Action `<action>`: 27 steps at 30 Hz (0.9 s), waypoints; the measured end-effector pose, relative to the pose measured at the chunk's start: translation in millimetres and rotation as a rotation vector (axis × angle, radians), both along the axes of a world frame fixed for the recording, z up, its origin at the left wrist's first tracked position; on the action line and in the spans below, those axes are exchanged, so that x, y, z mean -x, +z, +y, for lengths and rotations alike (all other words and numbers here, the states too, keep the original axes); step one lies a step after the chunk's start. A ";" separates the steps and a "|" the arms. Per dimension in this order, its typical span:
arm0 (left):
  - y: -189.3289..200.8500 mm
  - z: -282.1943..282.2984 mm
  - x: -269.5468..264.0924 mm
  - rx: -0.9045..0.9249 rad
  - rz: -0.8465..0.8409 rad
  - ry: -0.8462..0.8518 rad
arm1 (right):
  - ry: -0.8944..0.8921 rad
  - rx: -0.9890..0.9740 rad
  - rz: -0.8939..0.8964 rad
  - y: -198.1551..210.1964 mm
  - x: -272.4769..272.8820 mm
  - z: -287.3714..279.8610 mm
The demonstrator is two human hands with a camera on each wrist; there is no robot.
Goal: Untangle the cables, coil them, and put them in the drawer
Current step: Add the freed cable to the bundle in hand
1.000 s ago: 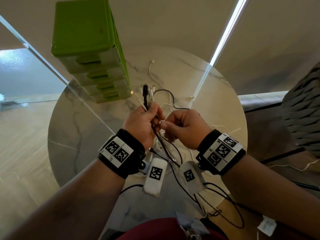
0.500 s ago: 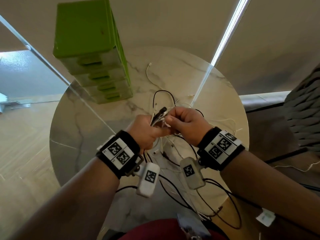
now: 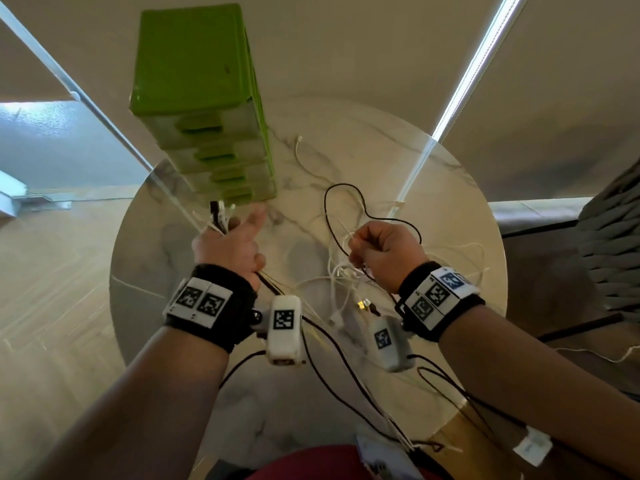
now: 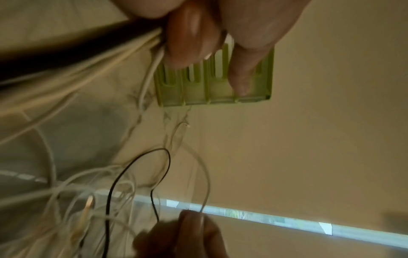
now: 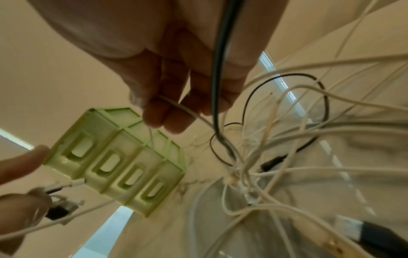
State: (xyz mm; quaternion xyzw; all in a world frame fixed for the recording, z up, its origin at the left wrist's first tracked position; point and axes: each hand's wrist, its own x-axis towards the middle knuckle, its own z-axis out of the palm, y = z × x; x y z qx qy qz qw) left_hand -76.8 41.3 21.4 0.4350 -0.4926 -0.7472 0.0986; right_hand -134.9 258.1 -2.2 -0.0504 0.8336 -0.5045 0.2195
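Observation:
A tangle of white and black cables (image 3: 343, 282) lies on the round marble table (image 3: 450, 209), with a black loop (image 3: 346, 199) behind it. My left hand (image 3: 231, 233) grips a bundle of cable ends, and their plugs (image 3: 219, 213) stick out above the fist. Its index finger points at the green drawer unit (image 3: 201, 98), whose drawers look closed. The right wrist view shows that bundle's plugs (image 5: 63, 206) too. My right hand (image 3: 358, 249) is a fist that pinches a thin white cable (image 5: 189, 112), while a black cable (image 5: 218, 83) runs along its palm.
Wrist camera pods (image 3: 284, 323) hang under both wrists, with their black leads trailing to the table's near edge. A grey woven seat (image 3: 613, 244) stands at the right. Roller blinds hang behind the table.
My hands have pulled apart. The left one went left and up towards the drawer unit with the plug ends, and the right one went right with the white cable.

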 end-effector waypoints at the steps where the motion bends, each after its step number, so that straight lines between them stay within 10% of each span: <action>1: 1.1 6.3 -1.6 -0.012 0.008 -0.015 | -0.034 0.009 0.010 2.1 0.4 -3.7; 7: 7.4 56.3 -4.7 0.012 0.071 -0.400 | 0.101 0.115 0.049 27.1 -13.9 -27.0; 16: 15.4 12.5 14.6 -0.115 0.112 0.040 | 0.215 -0.017 -0.007 15.4 -10.7 -6.2; 22: -2.1 46.7 0.3 -0.033 0.052 -0.391 | 0.168 0.068 0.063 26.8 -11.8 -29.8; 27: 5.6 37.7 10.9 -0.060 0.098 -0.199 | 0.235 0.088 0.030 25.0 -9.3 -26.8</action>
